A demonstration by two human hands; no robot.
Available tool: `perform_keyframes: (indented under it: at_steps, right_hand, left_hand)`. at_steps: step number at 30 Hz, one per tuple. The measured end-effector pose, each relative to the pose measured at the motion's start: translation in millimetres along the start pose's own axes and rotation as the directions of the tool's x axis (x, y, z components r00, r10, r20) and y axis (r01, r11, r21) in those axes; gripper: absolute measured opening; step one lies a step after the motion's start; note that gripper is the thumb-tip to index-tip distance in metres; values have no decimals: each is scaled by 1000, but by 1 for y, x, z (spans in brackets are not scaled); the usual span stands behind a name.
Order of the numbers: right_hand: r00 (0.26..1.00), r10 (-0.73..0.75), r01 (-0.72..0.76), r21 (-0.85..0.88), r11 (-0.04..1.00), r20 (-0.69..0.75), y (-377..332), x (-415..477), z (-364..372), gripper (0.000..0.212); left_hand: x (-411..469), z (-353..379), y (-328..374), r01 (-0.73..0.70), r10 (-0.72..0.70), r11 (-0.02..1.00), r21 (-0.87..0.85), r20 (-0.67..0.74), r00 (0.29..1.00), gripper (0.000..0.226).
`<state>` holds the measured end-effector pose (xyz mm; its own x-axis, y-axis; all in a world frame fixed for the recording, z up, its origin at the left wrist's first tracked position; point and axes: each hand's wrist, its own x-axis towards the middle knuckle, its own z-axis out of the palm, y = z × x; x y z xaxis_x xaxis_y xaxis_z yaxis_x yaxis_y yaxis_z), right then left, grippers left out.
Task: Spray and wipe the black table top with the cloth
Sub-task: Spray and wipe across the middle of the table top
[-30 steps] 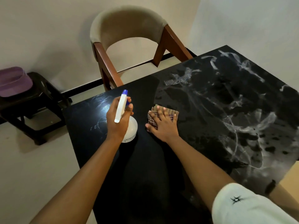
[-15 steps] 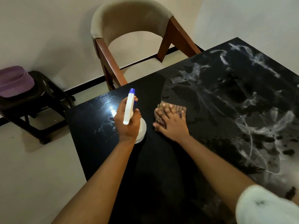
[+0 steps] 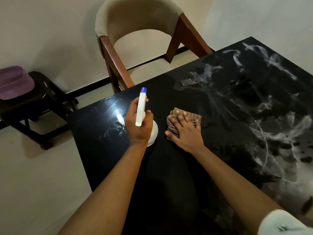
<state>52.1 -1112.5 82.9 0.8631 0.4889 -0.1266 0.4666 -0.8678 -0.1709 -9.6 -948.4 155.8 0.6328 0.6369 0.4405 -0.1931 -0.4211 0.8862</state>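
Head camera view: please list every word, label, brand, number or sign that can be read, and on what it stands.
No text can be read.
The white plastic spray bottle with the blue nozzle shows no legible label.
The white sleeve bears a small dark mark, too blurred to read.

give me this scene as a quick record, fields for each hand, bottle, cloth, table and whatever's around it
left hand: grips the spray bottle
spray bottle: white with a blue tip, nozzle pointing away
right hand: fingers spread, pressing flat on the cloth
cloth: checked, folded, lying on the table top
table top: black, white wet streaks across its right part
chair: beige, at the far edge
stool: dark, to the left, purple item on it
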Motion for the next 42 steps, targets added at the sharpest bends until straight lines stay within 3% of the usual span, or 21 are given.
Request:
perform_keyframes:
  at_steps: [6, 9, 15, 23, 28, 34, 40, 42]
  right_hand:
    - [992, 120, -122, 41, 992, 41, 3, 104, -19, 70]
    - [991, 130, -130, 37, 991, 13, 0, 105, -20, 67]
    - [1000, -1, 2, 45, 999, -25, 4, -12, -4, 67]
    - [999, -28, 29, 31, 999, -42, 8, -199, 30, 61]
    - [999, -32, 30, 50, 998, 36, 17, -185, 17, 67]
    - [988, 108, -117, 81, 990, 110, 24, -126, 1, 68]
    - [1000, 13, -15, 99, 995, 24, 13, -230, 15, 67]
    - [998, -34, 26, 131, 991, 61, 10, -279, 21, 67]
  left_hand:
    - [1, 4, -3, 12, -12, 1000, -2, -22, 1000, 42]
    - [-1, 4, -2, 4, -4, 1000, 19, -27, 1000, 41]
    - [0, 3, 2, 43, -43, 998, 44, -16, 999, 40]
    - [-22, -7, 27, 180, -182, 982, 48, 51, 982, 34]
    - [-77, -23, 70, 248, -245, 969, -15, 101, 964, 31]
    - [-143, -44, 97, 249, -247, 969, 6, 135, 960, 22]
    - [-171, -56, 95, 253, -254, 967, 18, 93, 963, 30]
    - [-173, -57, 97, 243, -242, 970, 2, 94, 966, 27]
